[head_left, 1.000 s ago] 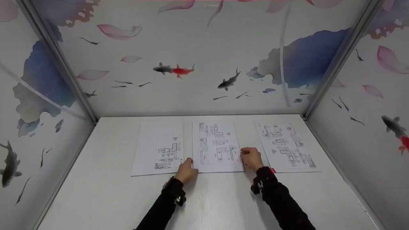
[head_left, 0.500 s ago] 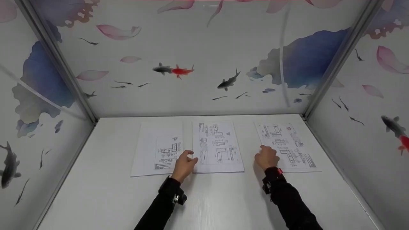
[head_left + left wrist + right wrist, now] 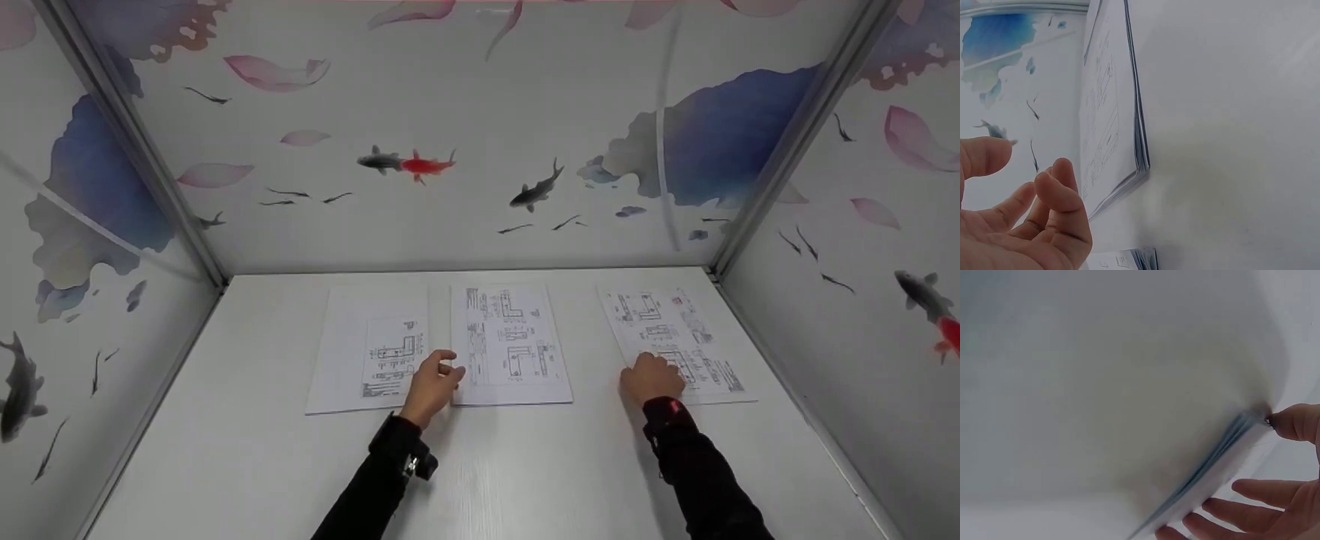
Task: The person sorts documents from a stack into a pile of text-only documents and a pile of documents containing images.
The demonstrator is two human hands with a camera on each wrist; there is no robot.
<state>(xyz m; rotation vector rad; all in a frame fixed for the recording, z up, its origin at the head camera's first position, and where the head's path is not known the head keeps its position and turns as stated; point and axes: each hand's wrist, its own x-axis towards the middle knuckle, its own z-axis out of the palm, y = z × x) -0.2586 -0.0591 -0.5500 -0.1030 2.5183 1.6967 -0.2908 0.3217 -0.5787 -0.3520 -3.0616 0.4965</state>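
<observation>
Three paper stacks with printed technical drawings lie side by side on a white table. My left hand (image 3: 433, 390) hovers between the left stack (image 3: 337, 352) and the middle stack (image 3: 517, 386). In the left wrist view that hand (image 3: 1044, 225) holds nothing; its fingers are loosely bent, with the thumb apart. My right hand (image 3: 654, 379) is over the near left corner of the right stack (image 3: 709, 379). The right wrist view shows its thumb (image 3: 1297, 422) touching the corner of the stack (image 3: 1213, 469), while the fairly straight fingers (image 3: 1264, 492) reach over the top sheet.
The white table (image 3: 487, 472) is enclosed by a back wall (image 3: 450, 232) and two side walls, printed with fish, petals and blue leaves. Metal posts (image 3: 795, 142) stand at the rear corners. Bare tabletop separates the middle and right stacks.
My right hand has left the middle stack's right edge and moved right to the right stack's near corner. My left hand has let go of the middle stack's left edge and lifted slightly.
</observation>
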